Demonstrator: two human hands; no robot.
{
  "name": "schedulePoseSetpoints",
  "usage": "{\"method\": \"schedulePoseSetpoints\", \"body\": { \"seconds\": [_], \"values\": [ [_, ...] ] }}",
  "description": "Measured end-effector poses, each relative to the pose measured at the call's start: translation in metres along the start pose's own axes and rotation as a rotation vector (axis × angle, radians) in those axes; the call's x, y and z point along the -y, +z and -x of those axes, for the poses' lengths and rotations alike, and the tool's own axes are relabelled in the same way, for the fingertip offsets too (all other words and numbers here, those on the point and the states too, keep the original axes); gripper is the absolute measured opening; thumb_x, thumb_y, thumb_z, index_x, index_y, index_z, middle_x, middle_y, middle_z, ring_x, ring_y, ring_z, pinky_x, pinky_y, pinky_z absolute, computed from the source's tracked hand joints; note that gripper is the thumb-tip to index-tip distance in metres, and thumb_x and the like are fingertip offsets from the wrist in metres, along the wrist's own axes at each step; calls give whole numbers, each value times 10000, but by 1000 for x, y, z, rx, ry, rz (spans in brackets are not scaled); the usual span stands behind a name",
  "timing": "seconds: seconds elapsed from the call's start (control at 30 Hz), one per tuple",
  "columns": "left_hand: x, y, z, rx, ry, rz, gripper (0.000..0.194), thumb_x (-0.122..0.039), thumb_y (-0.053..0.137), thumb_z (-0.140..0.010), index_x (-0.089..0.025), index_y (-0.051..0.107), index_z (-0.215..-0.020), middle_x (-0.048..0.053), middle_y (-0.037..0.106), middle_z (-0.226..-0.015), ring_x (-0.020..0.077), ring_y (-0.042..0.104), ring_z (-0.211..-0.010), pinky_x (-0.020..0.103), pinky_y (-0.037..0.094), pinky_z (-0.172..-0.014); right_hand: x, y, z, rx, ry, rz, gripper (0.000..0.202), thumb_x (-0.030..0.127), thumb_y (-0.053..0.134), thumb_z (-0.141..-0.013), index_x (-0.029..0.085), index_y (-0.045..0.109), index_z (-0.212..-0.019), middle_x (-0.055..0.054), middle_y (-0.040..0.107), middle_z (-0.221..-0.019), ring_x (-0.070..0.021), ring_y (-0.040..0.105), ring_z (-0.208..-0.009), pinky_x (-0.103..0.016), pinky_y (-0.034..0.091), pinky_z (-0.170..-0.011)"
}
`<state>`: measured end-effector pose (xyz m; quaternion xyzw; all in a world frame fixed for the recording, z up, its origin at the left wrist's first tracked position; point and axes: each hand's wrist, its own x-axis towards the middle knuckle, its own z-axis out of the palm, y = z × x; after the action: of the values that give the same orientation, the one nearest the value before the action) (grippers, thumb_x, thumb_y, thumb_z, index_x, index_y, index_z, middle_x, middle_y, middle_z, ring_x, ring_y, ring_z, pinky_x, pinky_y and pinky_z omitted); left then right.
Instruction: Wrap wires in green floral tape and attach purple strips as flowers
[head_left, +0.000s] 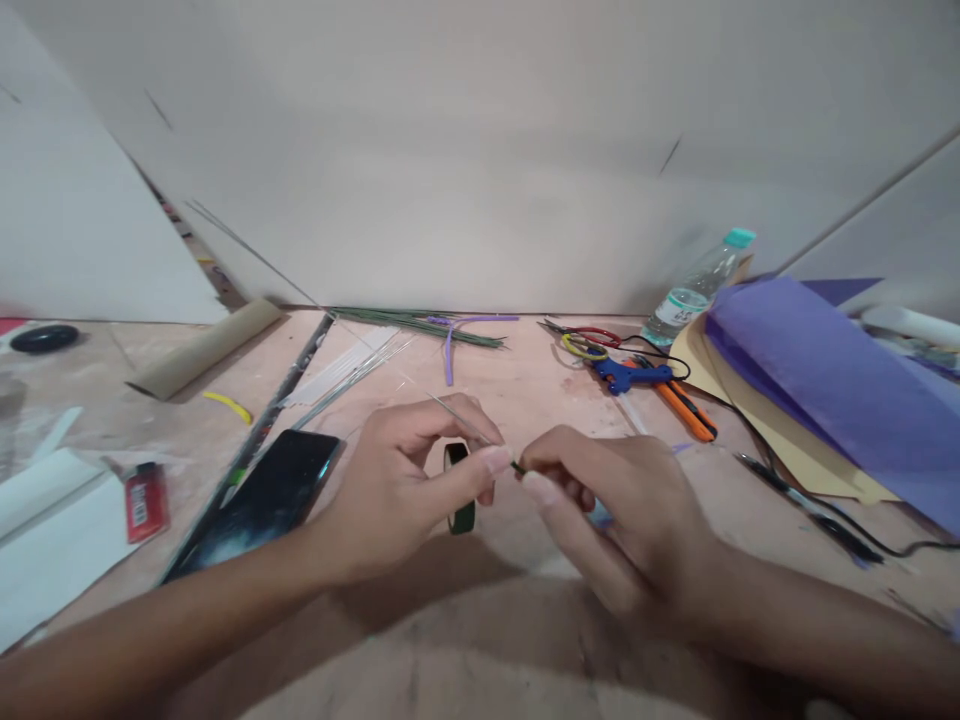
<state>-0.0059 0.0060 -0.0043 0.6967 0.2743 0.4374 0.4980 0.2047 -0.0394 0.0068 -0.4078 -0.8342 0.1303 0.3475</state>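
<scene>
A thin wire (456, 413) runs from the upper left into the pinch of my left hand (409, 475), whose thumb and forefinger close on it. Just past that thumb, a short dark green wrapped bit (517, 467) of the wire shows between my two hands. My right hand (626, 500) pinches this end with thumb and forefinger, the other fingers curled beneath. A roll of dark green tape (463, 517) hangs or stands under my left fingers; whether they hold it I cannot tell.
Behind my hands lie green wires (420, 322), a purple strip (449, 362) and bare wires (349, 378). Left are a phone (262, 505), a cardboard tube (210, 350) and a red lighter (146, 503). Right are scissors (600, 338), an orange cutter (686, 408), a bottle (686, 300) and purple sheets (832, 370).
</scene>
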Motion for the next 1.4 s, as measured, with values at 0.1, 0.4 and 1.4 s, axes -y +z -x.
{"method": "schedulePoseSetpoints", "body": {
  "seconds": [0.1, 0.4, 1.4],
  "values": [
    [-1, 4, 2, -58, -30, -35, 155, -151, 706, -956, -201, 721, -811, -40, 681, -721, 99, 629, -638, 254, 487, -638, -3, 5, 2, -149, -115, 227, 45, 212, 625, -993, 175, 630, -1018, 52, 646, -706, -108, 591, -559, -274, 386, -570],
    [0, 3, -2, -21, 0, -121, 144, -184, 701, -982, -200, 741, -844, -43, 720, -729, 95, 652, -687, 238, 478, -662, -2, 5, -1, -172, -181, 435, 222, 191, 558, -1053, 162, 689, -877, 34, 631, -582, -142, 596, -472, -340, 338, -540],
    [2, -6, -6, -139, -80, -91, 287, -227, 702, -980, -183, 656, -700, -33, 659, -635, 111, 597, -644, 257, 468, -655, -10, 12, -14, -181, -211, 406, 67, 221, 581, -1035, 190, 640, -1031, 35, 690, -690, -147, 650, -564, -312, 392, -585]
  ]
}}
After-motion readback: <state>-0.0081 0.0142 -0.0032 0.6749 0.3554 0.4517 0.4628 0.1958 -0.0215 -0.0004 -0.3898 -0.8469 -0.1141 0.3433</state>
